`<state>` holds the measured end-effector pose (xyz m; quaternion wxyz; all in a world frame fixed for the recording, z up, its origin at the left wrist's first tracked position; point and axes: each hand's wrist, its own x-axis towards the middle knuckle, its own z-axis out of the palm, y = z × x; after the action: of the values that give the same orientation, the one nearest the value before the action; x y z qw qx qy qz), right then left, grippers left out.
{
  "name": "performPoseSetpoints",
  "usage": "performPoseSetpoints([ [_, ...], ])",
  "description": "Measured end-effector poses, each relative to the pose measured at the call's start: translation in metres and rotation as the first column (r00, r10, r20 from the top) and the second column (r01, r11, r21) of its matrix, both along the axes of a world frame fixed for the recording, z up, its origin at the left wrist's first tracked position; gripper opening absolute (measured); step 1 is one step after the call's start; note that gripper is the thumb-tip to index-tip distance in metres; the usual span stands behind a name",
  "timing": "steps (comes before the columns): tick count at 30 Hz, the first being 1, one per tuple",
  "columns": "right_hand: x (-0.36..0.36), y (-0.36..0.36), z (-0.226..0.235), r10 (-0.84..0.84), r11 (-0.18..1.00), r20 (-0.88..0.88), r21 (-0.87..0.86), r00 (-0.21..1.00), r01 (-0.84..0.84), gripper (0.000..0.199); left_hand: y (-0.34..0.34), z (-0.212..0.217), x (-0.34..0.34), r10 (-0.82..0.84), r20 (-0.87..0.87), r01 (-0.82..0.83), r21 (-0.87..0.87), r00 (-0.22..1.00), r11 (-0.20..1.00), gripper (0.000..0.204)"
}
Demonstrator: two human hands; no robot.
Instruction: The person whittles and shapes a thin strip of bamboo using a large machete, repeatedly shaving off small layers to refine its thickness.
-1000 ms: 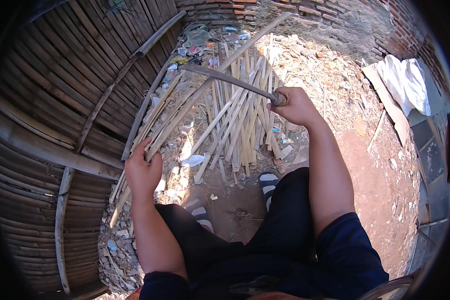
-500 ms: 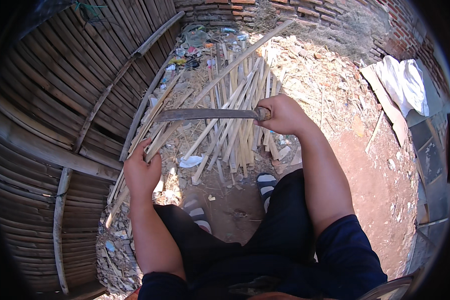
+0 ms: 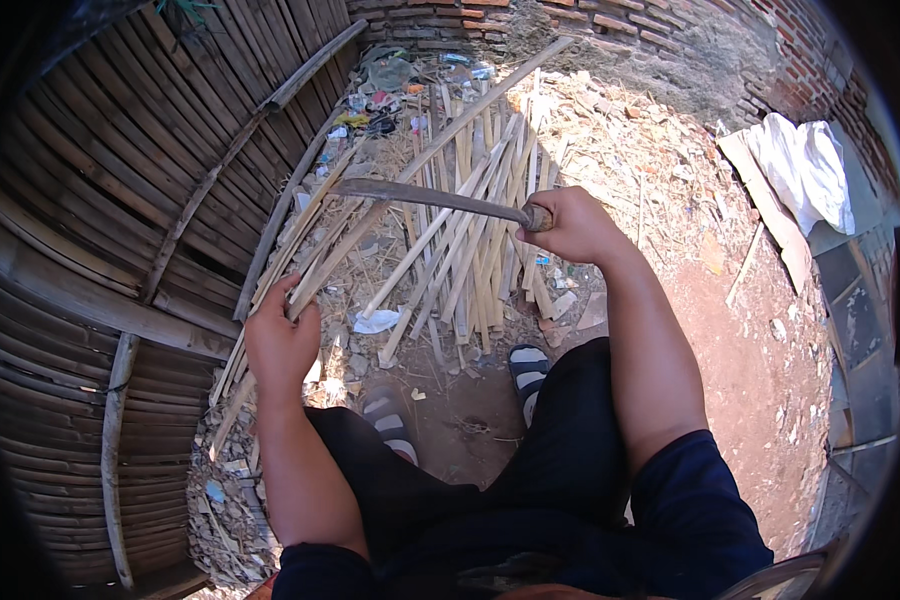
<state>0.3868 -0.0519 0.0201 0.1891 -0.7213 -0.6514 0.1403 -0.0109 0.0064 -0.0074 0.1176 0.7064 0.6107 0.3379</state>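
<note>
A long dark machete blade (image 3: 425,197) lies nearly level across a pale, slanting bamboo strip (image 3: 410,170) above scattered bamboo slats.

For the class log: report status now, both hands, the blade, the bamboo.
Left hand gripping long bamboo strip. Right hand gripping machete, blade across the strip. Split bamboo pile beneath.

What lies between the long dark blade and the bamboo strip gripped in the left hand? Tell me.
Nothing visible does. The long dark blade in the right hand crosses above the long pale bamboo strip, which the left hand grips lower down; whether they touch is unclear.
</note>
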Motion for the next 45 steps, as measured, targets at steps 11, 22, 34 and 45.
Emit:
performPoseSetpoints([
  [11, 0.046, 0.004, -0.019, -0.333, 0.915, -0.218, 0.159, 0.917, 0.37, 0.037, 0.003, -0.002, -0.007, 0.002, -0.04, 0.001, 0.075, 0.999, 0.997, 0.045],
  [22, -0.024, 0.0, 0.006, 0.111, 0.994, 0.112, -0.02, 0.988, -0.109, 0.035, 0.0, -0.002, -0.001, -0.023, -0.011, 0.024, 0.022, 1.0, 0.999, 0.046],
  [34, 0.029, -0.006, -0.001, -0.292, 0.951, -0.154, 0.056, 0.944, 0.303, 0.036, 0.001, 0.002, -0.002, -0.017, 0.002, 0.017, -0.025, 1.0, 1.0, 0.04],
  [45, -0.011, 0.006, -0.004, 0.074, 0.991, 0.013, 0.113, 0.997, -0.075, 0.031, 0.001, -0.002, -0.006, -0.026, 0.004, 0.026, 0.006, 1.0, 1.0, 0.041],
])
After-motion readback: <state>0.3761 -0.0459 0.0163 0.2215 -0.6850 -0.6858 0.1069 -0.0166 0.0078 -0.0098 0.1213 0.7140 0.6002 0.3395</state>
